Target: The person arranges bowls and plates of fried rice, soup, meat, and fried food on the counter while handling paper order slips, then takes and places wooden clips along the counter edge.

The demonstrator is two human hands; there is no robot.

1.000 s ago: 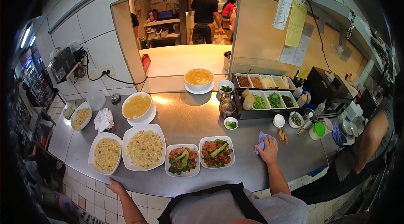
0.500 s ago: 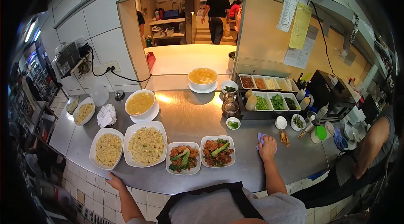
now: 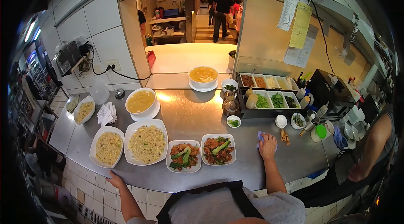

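My right hand (image 3: 267, 147) presses a bluish-purple cloth (image 3: 260, 136) onto the steel counter (image 3: 248, 169), fingers closed over it. At the counter's front left edge rests my left hand (image 3: 115, 179), fingers apart and holding nothing. Nearest to it is a white bowl of fried rice (image 3: 108, 150), with a larger bowl of fried rice (image 3: 146, 142) beside that. Two square white dishes of fried meat with greens, the left dish (image 3: 184, 156) and the right dish (image 3: 219, 149), stand between my hands. Wooden sticks (image 3: 285, 137) lie just right of the cloth.
Soup bowls on saucers stand at the left (image 3: 140, 100) and by the pass window (image 3: 203, 74). A topping rack (image 3: 269, 98) and small bowls line the back right. Paper slips (image 3: 107, 114) lie left. A co-worker (image 3: 370, 152) stands at the right; people walk beyond the window.
My right hand and the cloth stay in nearly the same spot. The co-worker's hand at the right has swung lower and leftward. A person beyond the window has stepped slightly.
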